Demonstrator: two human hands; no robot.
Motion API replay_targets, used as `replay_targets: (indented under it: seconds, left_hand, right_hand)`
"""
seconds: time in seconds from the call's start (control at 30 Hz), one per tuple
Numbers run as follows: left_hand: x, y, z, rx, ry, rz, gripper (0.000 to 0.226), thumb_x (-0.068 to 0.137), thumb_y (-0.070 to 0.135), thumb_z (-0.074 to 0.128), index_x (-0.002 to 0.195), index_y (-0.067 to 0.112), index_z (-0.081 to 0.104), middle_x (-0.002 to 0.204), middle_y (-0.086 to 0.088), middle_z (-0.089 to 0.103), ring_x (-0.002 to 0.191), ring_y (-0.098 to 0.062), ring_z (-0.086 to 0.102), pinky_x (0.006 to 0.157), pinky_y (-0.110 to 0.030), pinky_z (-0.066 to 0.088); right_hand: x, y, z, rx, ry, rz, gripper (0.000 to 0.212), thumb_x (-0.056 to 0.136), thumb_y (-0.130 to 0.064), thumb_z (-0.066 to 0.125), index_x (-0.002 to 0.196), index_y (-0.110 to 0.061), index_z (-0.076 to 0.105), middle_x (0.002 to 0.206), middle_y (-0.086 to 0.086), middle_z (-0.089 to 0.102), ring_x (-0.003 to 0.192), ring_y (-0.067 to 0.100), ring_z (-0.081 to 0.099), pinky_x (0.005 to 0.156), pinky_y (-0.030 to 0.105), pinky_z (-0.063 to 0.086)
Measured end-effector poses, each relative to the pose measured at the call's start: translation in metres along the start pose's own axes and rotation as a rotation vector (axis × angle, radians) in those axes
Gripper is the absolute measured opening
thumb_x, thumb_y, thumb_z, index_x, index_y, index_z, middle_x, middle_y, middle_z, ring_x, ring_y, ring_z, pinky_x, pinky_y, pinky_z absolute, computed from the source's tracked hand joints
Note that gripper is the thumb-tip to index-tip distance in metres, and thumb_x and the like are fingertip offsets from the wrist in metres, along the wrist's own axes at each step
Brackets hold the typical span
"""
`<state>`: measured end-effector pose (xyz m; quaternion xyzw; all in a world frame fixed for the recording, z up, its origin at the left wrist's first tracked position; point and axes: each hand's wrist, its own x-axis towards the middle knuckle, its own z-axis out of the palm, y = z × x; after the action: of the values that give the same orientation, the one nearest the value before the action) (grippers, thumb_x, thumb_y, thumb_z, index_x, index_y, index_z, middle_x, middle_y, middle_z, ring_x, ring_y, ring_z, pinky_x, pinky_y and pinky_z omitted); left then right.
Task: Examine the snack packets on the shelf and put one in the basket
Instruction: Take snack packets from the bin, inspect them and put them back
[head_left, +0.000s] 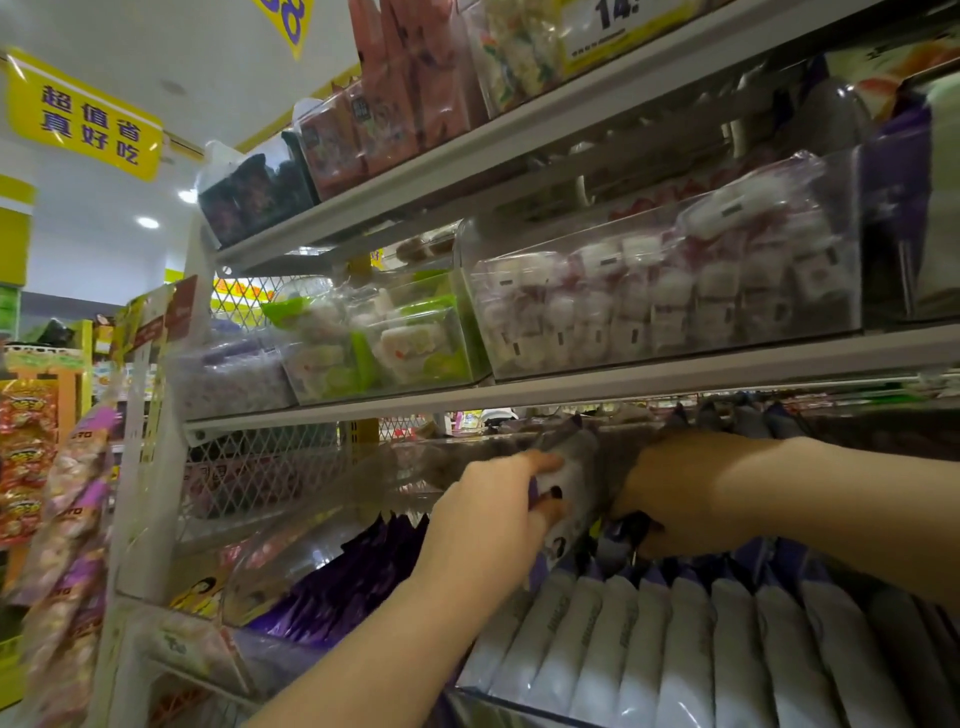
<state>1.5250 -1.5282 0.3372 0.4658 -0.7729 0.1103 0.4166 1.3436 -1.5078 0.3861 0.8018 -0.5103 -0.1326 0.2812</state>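
My left hand (493, 514) grips a grey-white snack packet (574, 478) that stands tilted in a row on the lower shelf. My right hand (675, 493) reaches in from the right, its fingers curled down among the packets just right of that one; what they hold is hidden. A row of white packets (691, 644) with purple tops fills the clear bin in front of both hands. Purple packets (353, 577) lie to the left. No basket is in view.
A grey shelf edge (571, 389) runs just above my hands, carrying clear bins of white sweets (665, 301) and green-white ones (395, 338). A higher shelf holds red and dark packs (384, 109). Hanging snack bags (57, 519) crowd the left. A yellow sign (83, 119) hangs overhead.
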Motion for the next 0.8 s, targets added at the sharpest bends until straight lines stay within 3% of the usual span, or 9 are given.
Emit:
replay_targets:
  seconds: [0.13,0.3,0.47,0.57,0.63,0.73,0.8]
  left_hand:
    - [0.025,0.004,0.012,-0.065,-0.125,-0.037,0.044,0.088,0.034,0.065,0.131,0.033,0.056,0.130,-0.001,0.060,0.119,-0.021,0.057,0.098,-0.033,0.048]
    - [0.050,0.009,0.037,0.064,-0.237,-0.103,0.042,0.090,0.030,0.062,0.131,0.027,0.055,0.129,-0.009,0.059,0.117,-0.030,0.056,0.093,-0.035,0.047]
    - [0.041,0.009,0.059,0.613,-0.025,0.181,0.027,0.096,0.037,0.049,0.122,0.033,0.056,0.113,0.000,0.068,0.111,-0.025,0.060,0.091,-0.034,0.021]
    - [0.043,-0.004,0.058,0.635,-0.093,0.298,0.042,0.097,0.048,0.037,0.136,0.035,0.047,0.136,0.002,0.056,0.128,-0.025,0.045,0.101,-0.036,0.014]
    - [0.043,-0.014,0.051,0.643,-0.174,0.367,0.048,0.095,0.051,0.039,0.141,0.037,0.042,0.148,0.006,0.042,0.136,-0.024,0.033,0.101,-0.038,0.009]
    - [0.045,-0.016,0.043,0.735,-0.266,0.410,0.050,0.093,0.051,0.044,0.141,0.037,0.040,0.153,0.005,0.035,0.141,-0.025,0.024,0.107,-0.044,0.002]
    - [0.046,-0.007,0.044,0.786,-0.338,0.367,0.050,0.096,0.045,0.045,0.144,0.034,0.037,0.155,0.002,0.033,0.146,-0.025,0.018,0.112,-0.057,-0.004]
  right_hand:
    - [0.002,0.003,0.003,0.005,-0.001,-0.002,0.041,0.093,-0.044,0.049,0.128,-0.025,0.055,0.122,0.003,0.061,0.106,0.027,0.058,0.092,0.041,0.050]
    - [0.002,0.003,0.004,0.005,0.011,-0.007,0.041,0.094,-0.044,0.048,0.129,-0.025,0.054,0.123,0.003,0.060,0.107,0.027,0.058,0.092,0.042,0.049]
    - [-0.001,0.001,0.004,0.005,0.037,-0.013,0.041,0.093,-0.046,0.046,0.125,-0.024,0.058,0.122,0.003,0.061,0.107,0.026,0.058,0.092,0.042,0.049]
    - [-0.003,0.001,0.004,0.004,0.026,-0.011,0.041,0.094,-0.046,0.045,0.125,-0.022,0.058,0.119,0.004,0.061,0.104,0.026,0.058,0.090,0.042,0.050]
    - [-0.003,0.001,0.003,0.005,0.018,-0.008,0.041,0.094,-0.046,0.046,0.125,-0.022,0.057,0.114,0.004,0.062,0.099,0.025,0.059,0.087,0.040,0.051]
    - [-0.002,0.000,0.002,0.002,0.025,-0.015,0.038,0.094,-0.044,0.047,0.120,-0.019,0.060,0.093,0.000,0.059,0.081,0.020,0.056,0.078,0.036,0.052]
    - [0.001,0.001,0.002,0.007,0.030,-0.015,0.034,0.094,-0.042,0.048,0.116,-0.018,0.062,0.081,-0.003,0.052,0.067,0.014,0.048,0.066,0.031,0.048]
